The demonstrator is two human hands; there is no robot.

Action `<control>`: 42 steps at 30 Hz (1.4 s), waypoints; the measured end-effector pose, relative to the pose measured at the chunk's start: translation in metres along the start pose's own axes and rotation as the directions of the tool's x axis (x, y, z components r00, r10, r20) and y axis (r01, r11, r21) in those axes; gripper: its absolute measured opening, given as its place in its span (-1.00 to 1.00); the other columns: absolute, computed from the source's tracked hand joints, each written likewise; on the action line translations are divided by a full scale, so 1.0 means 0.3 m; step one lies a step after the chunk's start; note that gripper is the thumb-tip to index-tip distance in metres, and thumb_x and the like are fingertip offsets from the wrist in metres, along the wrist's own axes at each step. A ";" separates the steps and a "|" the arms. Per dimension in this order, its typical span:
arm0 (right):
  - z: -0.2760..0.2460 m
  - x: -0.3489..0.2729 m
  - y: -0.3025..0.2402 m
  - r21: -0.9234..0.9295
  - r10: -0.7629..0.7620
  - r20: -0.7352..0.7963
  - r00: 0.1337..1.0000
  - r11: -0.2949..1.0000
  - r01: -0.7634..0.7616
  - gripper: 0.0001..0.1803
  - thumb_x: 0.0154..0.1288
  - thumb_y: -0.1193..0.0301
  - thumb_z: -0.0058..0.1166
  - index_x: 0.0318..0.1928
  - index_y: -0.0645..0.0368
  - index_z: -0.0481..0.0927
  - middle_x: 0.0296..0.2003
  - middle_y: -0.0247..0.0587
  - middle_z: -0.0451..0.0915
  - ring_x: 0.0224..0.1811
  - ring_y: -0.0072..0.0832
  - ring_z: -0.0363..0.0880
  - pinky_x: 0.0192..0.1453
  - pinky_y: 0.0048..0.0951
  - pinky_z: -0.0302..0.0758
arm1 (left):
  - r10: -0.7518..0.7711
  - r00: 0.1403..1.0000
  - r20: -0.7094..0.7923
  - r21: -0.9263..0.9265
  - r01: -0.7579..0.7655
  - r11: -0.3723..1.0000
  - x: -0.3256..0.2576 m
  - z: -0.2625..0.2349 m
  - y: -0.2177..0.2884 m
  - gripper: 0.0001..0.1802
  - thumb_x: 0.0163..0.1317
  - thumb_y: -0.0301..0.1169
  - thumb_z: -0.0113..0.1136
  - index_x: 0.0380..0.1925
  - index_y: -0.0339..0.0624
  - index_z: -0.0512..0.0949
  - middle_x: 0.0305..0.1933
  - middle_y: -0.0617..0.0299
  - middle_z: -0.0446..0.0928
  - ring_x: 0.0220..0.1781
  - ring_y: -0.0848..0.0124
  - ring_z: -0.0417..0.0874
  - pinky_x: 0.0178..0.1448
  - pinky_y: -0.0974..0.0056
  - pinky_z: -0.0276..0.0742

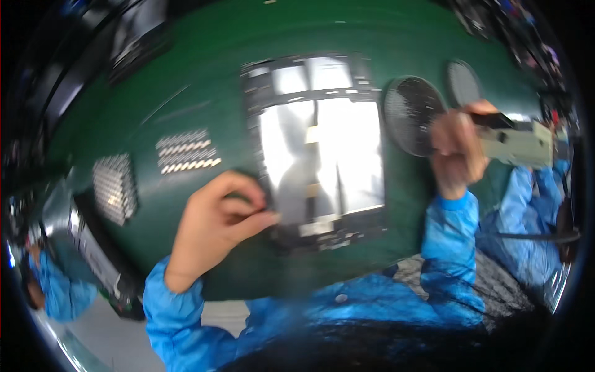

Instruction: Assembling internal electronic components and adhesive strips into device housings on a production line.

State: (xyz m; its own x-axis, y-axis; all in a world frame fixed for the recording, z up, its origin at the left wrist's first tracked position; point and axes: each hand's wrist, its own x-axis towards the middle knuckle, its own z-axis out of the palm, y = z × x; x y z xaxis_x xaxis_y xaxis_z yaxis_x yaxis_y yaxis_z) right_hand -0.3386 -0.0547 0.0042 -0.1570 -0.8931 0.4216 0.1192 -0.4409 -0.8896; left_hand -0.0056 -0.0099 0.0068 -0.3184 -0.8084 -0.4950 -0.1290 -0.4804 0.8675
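Observation:
A dark rectangular frame with bright silvery panels, like an opened tablet [359,161], lies on the green table in front of me. At its lower left edge is my left hand [214,220], with thumb and forefinger curled together. Whatever may be between those fingertips is too small to see. To the right, my right hand [458,146] is raised and smeared by motion, its fingers closed. Something black [494,120] shows at these fingers, too blurred to name. Just beyond stands a beige box-shaped device [524,146], partly covered by the hand.
Left of the frame lie rows of small metallic parts [186,152] and a tray-like block of similar pieces [115,187]. A dark round dish [412,115] and a grey round dish [463,82] are on the right. People in blue sleeves [524,217] sit at both sides.

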 end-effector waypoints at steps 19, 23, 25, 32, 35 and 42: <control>0.576 -0.182 -0.048 0.184 0.124 0.371 0.920 0.962 -0.204 -0.61 0.30 0.55 -0.15 0.10 -0.10 0.30 -0.64 -0.37 0.25 -0.68 -0.53 0.24 -0.56 -0.44 0.30 | 0.167 0.984 0.057 -0.057 -0.163 0.985 -0.028 -0.059 -0.067 -0.72 0.09 -0.63 0.32 -0.25 -0.32 0.41 -0.23 0.20 0.51 -0.26 0.48 0.68 -0.28 0.45 0.52; 0.589 -0.195 -0.043 0.149 0.137 0.397 0.907 0.966 -0.211 -0.63 0.30 0.55 -0.18 0.09 -0.10 0.30 -0.64 -0.37 0.24 -0.69 -0.54 0.23 -0.55 -0.44 0.28 | 0.240 0.970 0.034 -0.101 -0.235 0.967 -0.031 -0.063 -0.091 -0.73 0.09 -0.64 0.31 -0.26 -0.33 0.41 -0.25 0.17 0.52 -0.28 0.42 0.70 -0.31 0.41 0.53; 0.592 -0.201 -0.041 0.191 0.157 0.394 0.906 0.950 -0.248 -0.63 0.30 0.57 -0.20 0.08 -0.09 0.30 -0.65 -0.37 0.24 -0.70 -0.55 0.22 -0.54 -0.44 0.28 | 0.254 0.967 0.024 -0.115 -0.249 0.962 -0.033 -0.060 -0.094 -0.73 0.09 -0.63 0.31 -0.26 -0.34 0.41 -0.25 0.17 0.52 -0.29 0.41 0.70 -0.31 0.41 0.53; 0.596 -0.209 -0.022 0.156 0.163 0.354 0.921 0.961 -0.230 -0.63 0.27 0.56 -0.14 0.06 -0.07 0.30 -0.66 -0.39 0.23 -0.74 -0.55 0.20 -0.58 -0.45 0.29 | 0.259 0.966 0.008 -0.145 -0.255 0.956 -0.031 -0.058 -0.099 -0.73 0.08 -0.63 0.32 -0.28 -0.35 0.42 -0.29 0.16 0.52 -0.30 0.40 0.71 -0.33 0.39 0.53; 0.600 -0.216 -0.043 0.050 0.172 0.284 0.943 0.980 -0.193 -0.62 0.25 0.58 -0.09 0.05 -0.05 0.30 -0.66 -0.40 0.22 -0.74 -0.55 0.19 -0.62 -0.45 0.28 | 0.297 0.955 0.000 -0.122 -0.295 0.948 -0.033 -0.050 -0.095 -0.73 0.07 -0.62 0.33 -0.28 -0.35 0.42 -0.30 0.15 0.52 -0.31 0.40 0.70 -0.33 0.39 0.53; 0.608 -0.225 -0.043 0.029 0.299 0.149 0.943 0.952 -0.306 -0.60 0.19 0.62 0.02 -0.02 -0.06 0.30 -0.61 -0.40 0.24 -0.72 -0.56 0.17 -0.65 -0.50 0.25 | 0.276 0.961 0.006 -0.114 -0.274 0.955 -0.032 -0.057 -0.094 -0.72 0.06 -0.62 0.34 -0.29 -0.36 0.42 -0.30 0.15 0.54 -0.32 0.40 0.70 -0.34 0.38 0.53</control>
State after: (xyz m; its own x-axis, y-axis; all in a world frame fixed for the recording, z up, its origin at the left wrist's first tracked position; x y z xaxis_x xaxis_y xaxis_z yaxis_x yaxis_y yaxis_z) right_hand -0.1506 -0.0049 0.0192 0.0340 -0.9868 0.1581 0.1904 -0.1489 -0.9704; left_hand 0.0171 0.0055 -0.0139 -0.3478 -0.9075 -0.2357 0.0710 -0.2761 0.9585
